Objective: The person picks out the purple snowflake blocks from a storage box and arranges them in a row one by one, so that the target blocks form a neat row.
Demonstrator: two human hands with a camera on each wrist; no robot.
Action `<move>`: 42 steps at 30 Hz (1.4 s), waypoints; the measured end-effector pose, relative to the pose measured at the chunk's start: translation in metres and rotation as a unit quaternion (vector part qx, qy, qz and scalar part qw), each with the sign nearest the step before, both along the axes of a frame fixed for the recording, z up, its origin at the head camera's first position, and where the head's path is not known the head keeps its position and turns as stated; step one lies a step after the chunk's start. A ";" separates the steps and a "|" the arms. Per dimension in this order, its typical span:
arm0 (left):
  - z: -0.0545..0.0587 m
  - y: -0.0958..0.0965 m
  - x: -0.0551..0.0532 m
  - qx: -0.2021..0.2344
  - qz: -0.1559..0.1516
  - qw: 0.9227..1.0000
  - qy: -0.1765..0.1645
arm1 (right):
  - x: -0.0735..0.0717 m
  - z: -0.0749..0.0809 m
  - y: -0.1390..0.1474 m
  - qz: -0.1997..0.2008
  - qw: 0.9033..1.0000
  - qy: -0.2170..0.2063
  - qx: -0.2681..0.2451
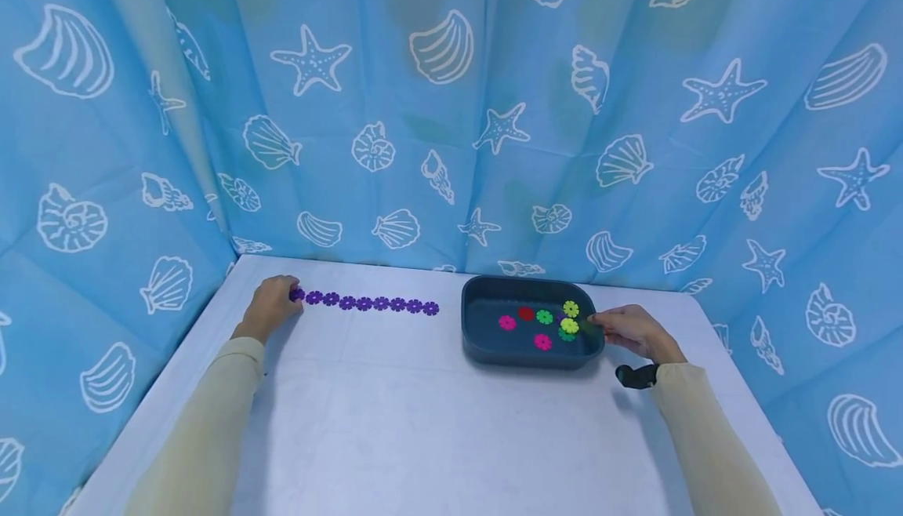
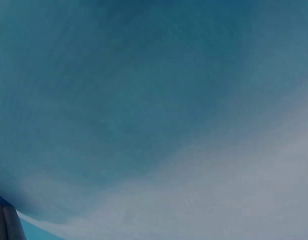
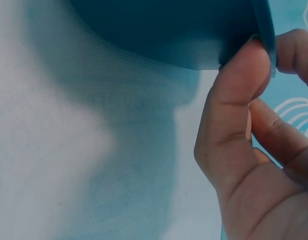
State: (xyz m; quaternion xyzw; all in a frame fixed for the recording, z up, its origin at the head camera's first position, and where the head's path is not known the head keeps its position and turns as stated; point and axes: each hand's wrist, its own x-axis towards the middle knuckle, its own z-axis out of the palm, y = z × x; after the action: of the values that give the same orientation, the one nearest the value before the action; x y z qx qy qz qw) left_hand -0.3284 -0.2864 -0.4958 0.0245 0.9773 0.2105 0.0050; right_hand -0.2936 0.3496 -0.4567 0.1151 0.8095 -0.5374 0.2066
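Note:
A row of several purple flower-shaped discs [image 1: 364,303] lies edge to edge on the white table at the left. My left hand [image 1: 271,304] pinches the disc at its left end between thumb and fingers; in the left wrist view only fingertips [image 2: 8,222] show in the corner. At the right stands a dark blue tray [image 1: 494,357] holding loose flower discs: pink [image 1: 506,322], red [image 1: 525,314], green [image 1: 544,317] and yellow [image 1: 570,326]. My right hand [image 1: 638,330] grips the tray's right rim [image 3: 266,30], thumb outside and a finger over the edge.
The white table [image 1: 395,437] reaches back to a blue curtain [image 1: 437,147] with white shell and starfish prints, which hangs on three sides. A dark band [image 1: 637,376] sits at the right wrist, next to the sleeve.

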 end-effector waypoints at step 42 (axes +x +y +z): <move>0.012 0.013 -0.001 0.020 -0.064 0.997 -0.035 | -0.002 -0.001 0.001 -0.001 1.000 -0.004 0.012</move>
State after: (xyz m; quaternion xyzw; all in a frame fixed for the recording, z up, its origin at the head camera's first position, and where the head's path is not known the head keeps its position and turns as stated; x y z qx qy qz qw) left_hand -0.3294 -0.2737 -0.4842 0.0796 0.9686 0.2297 0.0517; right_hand -0.2956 0.3503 -0.4573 0.1208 0.8148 -0.5277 0.2075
